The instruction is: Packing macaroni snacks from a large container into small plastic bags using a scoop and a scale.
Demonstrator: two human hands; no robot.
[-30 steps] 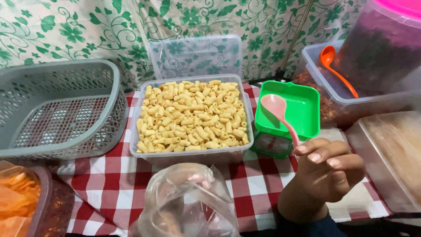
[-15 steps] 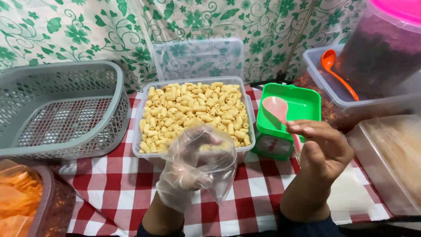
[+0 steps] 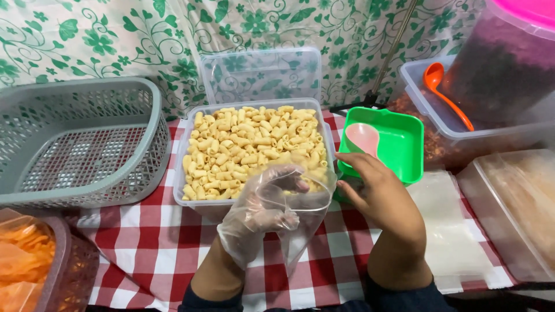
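Observation:
My left hand [image 3: 260, 215] wears a clear plastic glove and pinches the mouth of a clear plastic bag [image 3: 309, 228] at the near rim of a clear tub of pale macaroni-shaped snacks [image 3: 251, 150]. My right hand [image 3: 378, 199] is just right of the bag, its fingers at the bag's edge. It grips the handle of a pink spoon [image 3: 363, 138], whose bowl lies over the green square container [image 3: 404, 147]. The spoon's handle is hidden under my fingers.
A grey slotted basket [image 3: 75, 144] stands at left, with a tub of orange chips [image 3: 26, 266] below it. Behind are a clear lid [image 3: 260, 75] and a tub with an orange spoon [image 3: 442, 92]. Flat plastic bags [image 3: 457, 231] and another tub [image 3: 520, 202] lie right.
My gloved left hand came up from the near edge with the bag and reached the snack tub's rim. My right hand moved left and down toward the bag with the pink spoon.

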